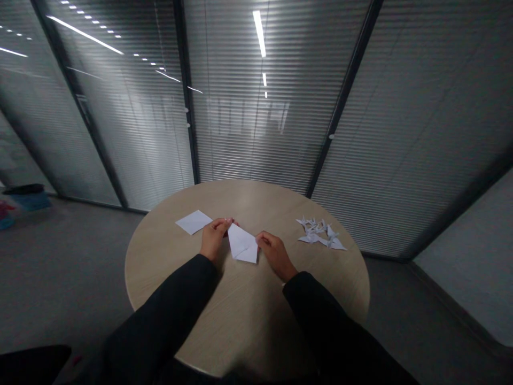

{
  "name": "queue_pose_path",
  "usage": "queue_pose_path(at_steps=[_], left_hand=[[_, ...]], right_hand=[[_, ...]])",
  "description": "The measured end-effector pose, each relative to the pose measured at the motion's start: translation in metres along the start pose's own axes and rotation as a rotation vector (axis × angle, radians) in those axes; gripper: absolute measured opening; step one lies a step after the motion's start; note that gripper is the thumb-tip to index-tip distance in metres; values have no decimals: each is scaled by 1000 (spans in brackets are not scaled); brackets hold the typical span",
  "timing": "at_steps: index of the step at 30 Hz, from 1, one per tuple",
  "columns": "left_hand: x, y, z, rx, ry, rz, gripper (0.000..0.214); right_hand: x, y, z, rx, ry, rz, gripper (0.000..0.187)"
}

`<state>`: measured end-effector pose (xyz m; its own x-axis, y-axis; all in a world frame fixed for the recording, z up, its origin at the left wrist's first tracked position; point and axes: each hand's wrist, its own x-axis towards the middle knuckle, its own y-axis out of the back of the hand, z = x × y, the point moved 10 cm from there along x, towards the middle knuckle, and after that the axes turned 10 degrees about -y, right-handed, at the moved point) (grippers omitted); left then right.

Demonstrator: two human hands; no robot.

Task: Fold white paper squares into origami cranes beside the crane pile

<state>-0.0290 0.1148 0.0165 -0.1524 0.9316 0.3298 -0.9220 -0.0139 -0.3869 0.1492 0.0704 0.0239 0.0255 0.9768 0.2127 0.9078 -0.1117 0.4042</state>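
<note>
A partly folded sheet of white paper (242,243) is held between my two hands above the round table. My left hand (214,238) pinches its upper left corner, and my right hand (274,251) grips its right edge. Creases and a folded flap show on the lower part of the sheet. Left of my left hand lies a flat stack or sheet of white paper (194,222). Several folded white paper cranes (318,233) sit in a cluster to the right of my right hand.
The round wooden table (244,195) stands close to a glass partition with blinds (260,123). A blue bin with a dark liner (30,198) is on the floor at the far left. A dark object (36,363) shows at the bottom left.
</note>
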Motion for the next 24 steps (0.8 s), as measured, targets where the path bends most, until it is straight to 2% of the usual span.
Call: queue_pose_path(at_steps=[3, 6, 10, 18, 24], left_hand=[[-3, -6, 1, 7, -1, -48, 30], [-10, -18, 2, -17, 11, -101, 30], [-17, -27, 0, 19, 33, -164, 33], [-16, -24, -5, 91, 30, -188, 41], [-12, -14, 0, 274, -65, -144, 45]], right_hand=[[2, -7, 4, 97, -20, -49, 22], [2, -23, 13, 238, -122, -186, 33], [-4, -41, 17, 240, -207, -340, 37], [-8, -38, 17, 183, -239, -345, 33], [-10, -40, 12, 166, -238, -370, 31]])
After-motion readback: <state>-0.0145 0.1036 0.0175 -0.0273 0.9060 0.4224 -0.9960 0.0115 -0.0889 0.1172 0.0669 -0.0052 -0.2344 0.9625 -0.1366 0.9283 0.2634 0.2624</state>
